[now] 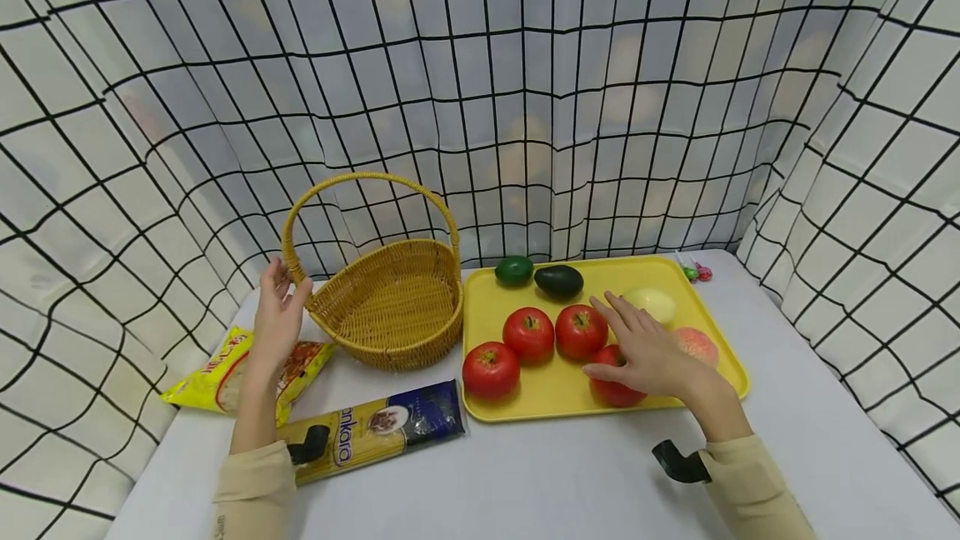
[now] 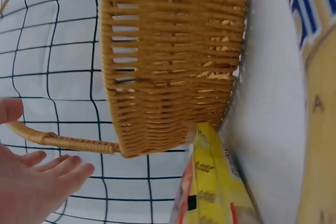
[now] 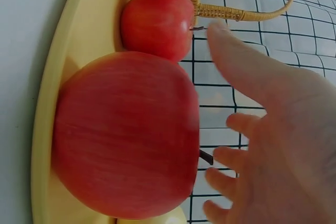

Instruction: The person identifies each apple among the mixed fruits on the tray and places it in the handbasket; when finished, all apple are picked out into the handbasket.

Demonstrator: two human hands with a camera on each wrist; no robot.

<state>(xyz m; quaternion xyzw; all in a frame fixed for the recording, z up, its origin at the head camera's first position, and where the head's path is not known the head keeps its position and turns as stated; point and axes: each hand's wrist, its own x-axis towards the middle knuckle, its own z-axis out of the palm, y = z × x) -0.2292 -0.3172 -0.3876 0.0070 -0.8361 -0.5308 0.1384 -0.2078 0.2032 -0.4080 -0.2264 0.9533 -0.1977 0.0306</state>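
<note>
A wicker basket (image 1: 420,350) with a tall arched handle (image 1: 360,177) stands at the back left. My left hand (image 1: 279,319) is at the left foot of this handle, thumb and fingers apart; the left wrist view shows the fingers (image 2: 60,170) straight and not wrapped round it. Over the yellow tray (image 1: 547,413) my right hand (image 1: 651,350) hovers with fingers spread above a red apple (image 1: 617,392), which it partly covers. In the right wrist view this apple (image 3: 126,135) sits beside the palm, ungripped. Several more red apples (image 1: 528,335) lie to its left.
Two dark green avocado-like fruits (image 1: 558,281), a pale yellow fruit (image 1: 651,304) and a peach (image 1: 697,345) share the tray. Wrapped candies (image 1: 699,272) lie behind it. A yellow snack bag (image 1: 225,373) and a pasta packet (image 1: 390,427) are at left. Grid-patterned curtain (image 1: 525,107) surrounds the table.
</note>
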